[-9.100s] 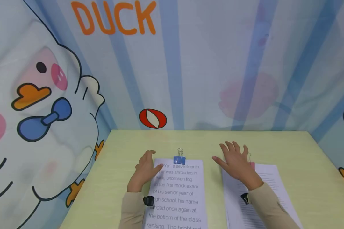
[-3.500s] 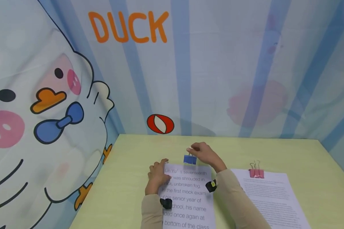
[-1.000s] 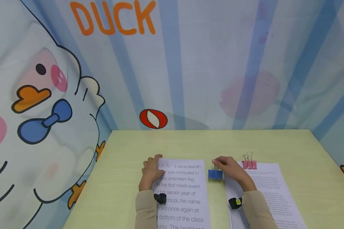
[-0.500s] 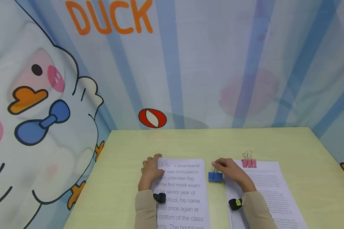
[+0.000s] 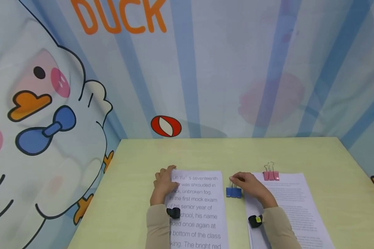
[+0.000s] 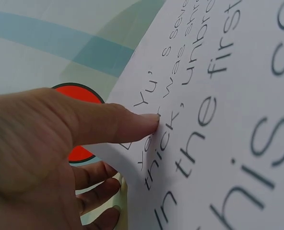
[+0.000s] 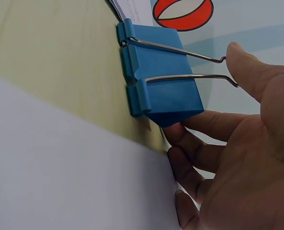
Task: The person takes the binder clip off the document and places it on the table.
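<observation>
My right hand [image 5: 250,186] pinches the wire handles of a blue binder clip [image 5: 233,192] between thumb and fingers, in the gap between two paper stacks. Up close in the right wrist view, the thumb presses the clip's [image 7: 168,72] silver handles, with the other fingers behind it. My left hand [image 5: 164,185] holds the upper left edge of the large-print paper stack [image 5: 199,207]. In the left wrist view its thumb [image 6: 127,125] lies on the page [image 6: 195,143], while the fingers [image 6: 101,191] curl beyond the edge, their tips partly hidden.
A second stack of paper [image 5: 294,207] in small print lies to the right, under my right forearm. A pink binder clip [image 5: 271,175] grips its top edge. The pale yellow table [image 5: 199,154] ends at a cartoon duck curtain [image 5: 218,69] behind and at the left.
The blue binder clip came off the large-print stack's top edge in my right hand and moved right, into the gap between stacks. My left hand took hold of the stack's left edge. Lately, hardly anything moves.
</observation>
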The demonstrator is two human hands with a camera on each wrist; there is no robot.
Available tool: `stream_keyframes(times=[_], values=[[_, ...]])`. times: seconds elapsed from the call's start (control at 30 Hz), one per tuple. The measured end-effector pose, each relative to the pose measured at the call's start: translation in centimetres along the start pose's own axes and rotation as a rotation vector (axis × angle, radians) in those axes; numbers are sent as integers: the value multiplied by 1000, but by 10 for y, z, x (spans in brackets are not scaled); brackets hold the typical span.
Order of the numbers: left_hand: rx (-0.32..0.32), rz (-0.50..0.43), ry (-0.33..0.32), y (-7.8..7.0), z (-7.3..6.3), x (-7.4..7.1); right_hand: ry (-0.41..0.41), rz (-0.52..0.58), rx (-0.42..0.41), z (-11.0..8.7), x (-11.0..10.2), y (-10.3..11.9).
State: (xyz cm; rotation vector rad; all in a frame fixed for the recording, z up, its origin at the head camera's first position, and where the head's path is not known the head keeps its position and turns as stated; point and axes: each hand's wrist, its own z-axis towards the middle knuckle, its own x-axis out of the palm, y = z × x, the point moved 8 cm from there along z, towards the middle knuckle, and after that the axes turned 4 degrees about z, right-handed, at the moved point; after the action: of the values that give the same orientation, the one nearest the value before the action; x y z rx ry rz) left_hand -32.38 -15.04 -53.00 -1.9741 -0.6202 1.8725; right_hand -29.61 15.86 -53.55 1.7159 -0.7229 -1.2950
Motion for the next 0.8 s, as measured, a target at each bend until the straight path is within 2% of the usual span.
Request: stream_keyframes(times=[0.8], values=[[-6, 17, -2, -2, 2, 1, -20, -62, -25, 2, -2, 1]])
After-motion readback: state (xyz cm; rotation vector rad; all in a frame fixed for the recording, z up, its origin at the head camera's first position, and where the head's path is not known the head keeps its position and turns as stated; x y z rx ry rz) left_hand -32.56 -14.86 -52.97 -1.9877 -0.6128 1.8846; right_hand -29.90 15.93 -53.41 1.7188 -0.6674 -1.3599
